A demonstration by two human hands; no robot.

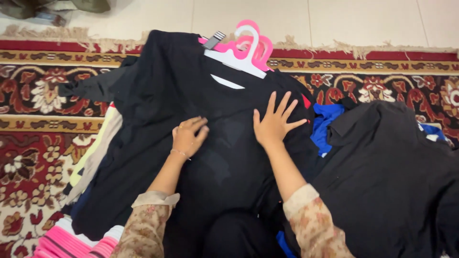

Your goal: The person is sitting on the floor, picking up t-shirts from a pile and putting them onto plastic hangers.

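The black shirt lies flat on a pile of clothes on the red carpet, its collar on a white hanger with pink hangers under it. Both hands are apart and grip nothing: the left hand rests with fingers loosely curled, the right hand is spread wide, palm down, seemingly to press the cloth smooth. Another dark garment lies just beside, on the right

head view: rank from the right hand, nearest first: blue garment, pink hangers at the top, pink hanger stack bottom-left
From the right hand:
1. Blue garment, just to its right.
2. Pink hangers, above it at the garment's neck.
3. Pink hanger stack, far lower left on the rug.
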